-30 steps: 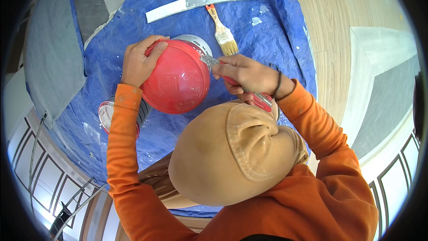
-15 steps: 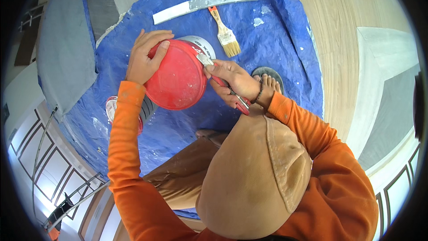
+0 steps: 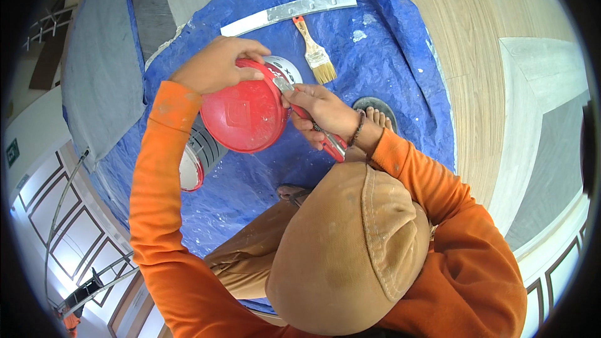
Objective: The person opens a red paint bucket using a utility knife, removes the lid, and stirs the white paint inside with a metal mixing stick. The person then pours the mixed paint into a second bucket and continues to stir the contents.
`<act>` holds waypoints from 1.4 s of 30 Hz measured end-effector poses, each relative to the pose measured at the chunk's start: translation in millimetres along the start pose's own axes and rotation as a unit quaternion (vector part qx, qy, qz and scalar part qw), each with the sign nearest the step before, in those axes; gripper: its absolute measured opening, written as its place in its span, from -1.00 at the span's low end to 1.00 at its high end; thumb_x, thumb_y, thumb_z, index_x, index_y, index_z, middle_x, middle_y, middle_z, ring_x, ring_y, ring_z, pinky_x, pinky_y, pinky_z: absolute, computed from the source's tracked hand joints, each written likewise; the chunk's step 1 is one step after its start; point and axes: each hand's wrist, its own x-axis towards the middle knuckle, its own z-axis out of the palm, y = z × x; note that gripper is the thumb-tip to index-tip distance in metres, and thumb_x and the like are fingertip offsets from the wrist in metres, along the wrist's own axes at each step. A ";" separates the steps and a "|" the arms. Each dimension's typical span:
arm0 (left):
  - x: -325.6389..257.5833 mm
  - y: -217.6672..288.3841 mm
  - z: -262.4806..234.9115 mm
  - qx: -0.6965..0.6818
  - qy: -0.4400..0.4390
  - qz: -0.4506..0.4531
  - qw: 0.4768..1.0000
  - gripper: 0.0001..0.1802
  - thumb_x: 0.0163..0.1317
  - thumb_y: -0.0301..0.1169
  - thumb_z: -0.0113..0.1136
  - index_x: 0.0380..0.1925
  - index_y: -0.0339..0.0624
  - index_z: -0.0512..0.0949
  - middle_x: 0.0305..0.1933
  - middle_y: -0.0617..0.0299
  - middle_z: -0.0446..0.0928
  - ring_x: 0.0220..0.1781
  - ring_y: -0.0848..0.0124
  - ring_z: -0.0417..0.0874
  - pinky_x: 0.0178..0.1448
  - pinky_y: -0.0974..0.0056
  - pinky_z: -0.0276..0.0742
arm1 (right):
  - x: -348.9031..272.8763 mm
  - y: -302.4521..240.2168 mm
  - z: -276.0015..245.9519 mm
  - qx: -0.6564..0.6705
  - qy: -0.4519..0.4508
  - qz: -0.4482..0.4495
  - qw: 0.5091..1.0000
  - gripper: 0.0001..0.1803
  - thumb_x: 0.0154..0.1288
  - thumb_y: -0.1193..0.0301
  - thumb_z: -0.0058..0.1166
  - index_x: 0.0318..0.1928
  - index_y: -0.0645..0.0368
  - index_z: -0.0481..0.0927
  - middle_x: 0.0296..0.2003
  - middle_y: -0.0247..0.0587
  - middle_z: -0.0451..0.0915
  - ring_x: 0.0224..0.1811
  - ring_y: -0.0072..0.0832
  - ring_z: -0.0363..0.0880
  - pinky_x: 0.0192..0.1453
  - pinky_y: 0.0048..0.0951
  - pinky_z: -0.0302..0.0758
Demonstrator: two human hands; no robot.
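Tool (image 3: 302, 112), slim, red-and-metal, pointed lengthwise up-left, gripped by the right hand (image 3: 327, 111); left hand (image 3: 216, 66) clasped, seemingly, a round red plastic lid (image 3: 244, 119).

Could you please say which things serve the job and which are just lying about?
In use, apparently:
- red lid, in the left hand
- white tub behind it
- red-handled tool, in the right hand

Lying about, apparently:
- paintbrush
- long pale strip
- grey striped tub
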 end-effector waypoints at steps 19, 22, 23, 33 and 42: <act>-42.0 -45.2 41.0 0.026 0.138 -0.076 0.987 -0.42 0.45 0.04 0.32 0.36 0.07 0.55 0.43 0.26 0.59 0.69 0.02 0.27 0.80 -0.19 -0.24 | 10.4 20.7 -23.8 -0.660 0.208 -0.335 0.640 -0.68 0.57 0.21 0.10 0.19 0.04 0.60 -0.39 -0.04 0.74 -0.44 -0.03 0.77 -0.43 -0.01 0.64; -41.1 -41.4 43.5 0.024 0.140 -0.091 0.986 -0.41 0.45 0.04 0.32 0.37 0.08 0.54 0.44 0.25 0.58 0.70 0.02 0.24 0.81 -0.20 -0.27 | 12.1 22.8 -27.3 -0.656 0.202 -0.364 0.630 -0.60 0.58 0.08 0.10 0.24 -0.01 0.62 -0.37 -0.06 0.72 -0.43 -0.04 0.76 -0.36 -0.04 0.66; -40.5 -43.4 42.7 0.026 0.138 -0.087 0.986 -0.41 0.45 0.04 0.32 0.37 0.08 0.54 0.44 0.25 0.58 0.71 0.02 0.24 0.81 -0.20 -0.28 | 12.9 23.6 -28.5 -0.651 0.199 -0.377 0.628 -0.57 0.58 0.03 0.09 0.26 -0.03 0.62 -0.37 -0.06 0.72 -0.43 -0.04 0.76 -0.34 -0.05 0.66; -38.4 -50.2 44.3 0.039 0.134 -0.081 0.987 -0.43 0.47 0.10 0.28 0.33 0.11 0.57 0.49 0.21 0.53 0.72 -0.03 0.18 0.80 -0.23 -0.29 | 33.2 -4.9 -56.3 -0.634 0.179 -0.429 0.618 -0.59 0.52 0.03 0.21 0.22 -0.09 0.73 -0.39 -0.15 0.65 -0.47 -0.13 0.71 -0.42 -0.13 0.63; -39.2 -25.6 50.3 0.094 0.193 -0.009 0.977 -0.58 0.51 -0.12 0.27 0.24 -0.05 0.68 0.46 0.14 0.54 0.61 0.14 0.38 0.75 -0.17 -0.01 | 60.1 -75.6 -61.5 -0.608 0.278 -0.459 0.584 -0.62 0.51 0.06 0.25 0.15 -0.03 0.75 -0.26 -0.15 0.77 -0.33 -0.07 0.78 -0.31 -0.13 0.68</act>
